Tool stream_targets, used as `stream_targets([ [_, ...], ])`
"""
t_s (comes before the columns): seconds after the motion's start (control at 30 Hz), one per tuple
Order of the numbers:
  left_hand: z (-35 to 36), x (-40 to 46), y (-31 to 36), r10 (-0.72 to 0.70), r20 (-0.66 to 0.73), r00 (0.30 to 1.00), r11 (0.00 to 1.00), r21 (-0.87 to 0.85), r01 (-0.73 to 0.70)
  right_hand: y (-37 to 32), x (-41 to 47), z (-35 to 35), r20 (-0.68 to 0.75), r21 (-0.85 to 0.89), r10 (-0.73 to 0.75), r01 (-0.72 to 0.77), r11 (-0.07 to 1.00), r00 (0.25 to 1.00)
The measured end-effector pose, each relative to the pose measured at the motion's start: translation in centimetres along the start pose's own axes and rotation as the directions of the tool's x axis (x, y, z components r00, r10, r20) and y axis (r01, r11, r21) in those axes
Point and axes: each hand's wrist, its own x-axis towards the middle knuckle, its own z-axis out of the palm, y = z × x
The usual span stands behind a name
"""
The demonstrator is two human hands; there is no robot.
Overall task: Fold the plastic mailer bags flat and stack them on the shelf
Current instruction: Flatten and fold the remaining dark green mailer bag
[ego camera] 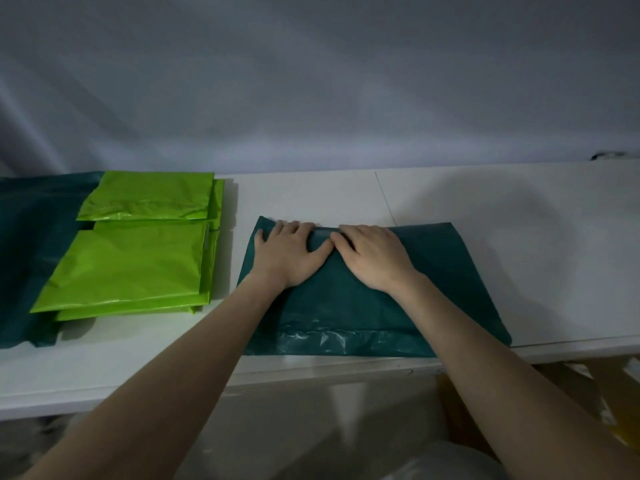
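Left hand (289, 252): palm down, fingers straight and spread, pressing the far edge of the dark green mailer bag (446, 271).
Right hand (372, 254): palm down beside the left, fingers extended flat on the same bag; thumbs nearly touching. Both forearms reach forward from the near side.
Dark green mailer bag: lies flat on the white shelf (519, 216), its near edge at the shelf's front lip.
Lime green mailer bags (135, 265): folded, stacked left of the hands, atop further dark green plastic (31, 244).
Open room: bare shelf surface right of the bag and behind it, up to the grey backdrop (311, 81).
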Motion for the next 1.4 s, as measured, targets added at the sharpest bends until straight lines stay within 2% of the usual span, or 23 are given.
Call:
stream_targets([
  [0.07, -0.1, -0.2, -0.6, -0.046, -0.023, 0.999, 0.999, -0.013, 0.046, 1.0, -0.3, -0.3, -0.003, -0.004, 0.067, -0.067, 0.998, 0.998],
  [0.23, -0.1, -0.4, -0.7, -0.052, -0.042, 0.998, 0.998, -0.026, 0.051, 4.8, -1.9, -1.3, 0.015, -0.01, 0.24, -0.24, 0.971, 0.971],
  [0.43, 0.1, -0.5, -0.6, -0.061, -0.062, 0.996, 0.998, 0.001, 0.061, 7.3, -3.4, -1.6, 0.064, -0.076, 0.423, -0.418, 0.905, 0.904],
  [0.5, 0.3, -0.4, -0.6, -0.084, -0.062, 0.995, 0.996, 0.022, 0.086, 7.1, -3.6, -1.7, 0.003, -0.094, 0.395, -0.392, 0.915, 0.919],
  [0.63, 0.2, 0.0, -0.3, -0.155, -0.095, 0.983, 0.985, 0.064, 0.161, 4.3, -3.8, -2.8, -0.148, -0.112, 0.201, -0.218, 0.97, 0.968],
  [0.73, -0.6, 0.1, -0.2, -0.091, -0.162, 0.983, 0.996, 0.001, 0.092, 1.0, -4.7, -3.4, -0.113, -0.119, 0.021, -0.035, 0.992, 0.993],
  [0.87, -1.9, -0.6, -0.4, -0.007, -0.235, 0.972, 0.996, -0.093, -0.015, -2.5, -6.7, -2.1, 0.067, -0.091, -0.145, 0.151, 0.984, 0.987],
  [0.97, -3.0, -1.2, -1.1, 0.006, -0.265, 0.964, 0.992, -0.121, -0.04, -2.9, -6.9, -0.7, 0.155, -0.154, -0.141, 0.164, 0.974, 0.978],
  [1.13, -4.2, -2.9, -3.0, 0.017, -0.367, 0.93, 0.994, -0.094, -0.055, -1.7, -4.3, -0.7, 0.137, -0.184, -0.031, 0.056, 0.981, 0.99],
  [1.23, -4.0, -4.2, -4.2, 0.091, -0.318, 0.944, 0.996, 0.004, -0.094, -1.7, -3.5, -0.9, 0.124, -0.209, 0.003, 0.024, 0.978, 0.992],
  [1.4, -3.6, -6.5, -5.8, 0.254, -0.218, 0.942, 0.962, 0.161, -0.222, -3.4, -4.1, -1.2, 0.029, -0.229, -0.053, 0.059, 0.972, 0.998],
])
